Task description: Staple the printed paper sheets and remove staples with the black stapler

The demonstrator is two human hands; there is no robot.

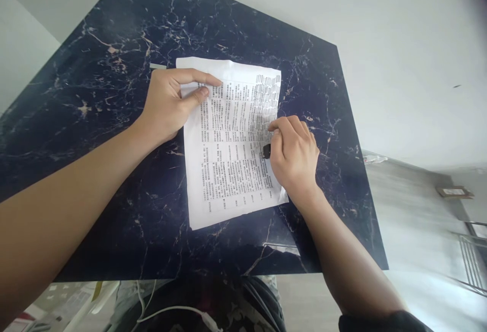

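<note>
A sheet of white paper [228, 170] covered in small print lies on the dark table. My left hand [167, 99] rests over its upper left edge, thumb and index finger stretched apart and pressing on the page; its other fingers are hidden. At the right side of the sheet, my right hand [294, 154] is closed around a small black tool [267, 151], apparently a roller stamp. Only its black end shows against the paper. Dense dark bands of marks cover the print along the page's upper right side. The lower right corner of the paper is slightly creased.
The table [213, 23] has a dark blue marbled top with white veins. A small pale strip [158, 66] shows beside my left hand. White walls border the table's far side. A white cable [171, 311] runs across my lap below the front edge.
</note>
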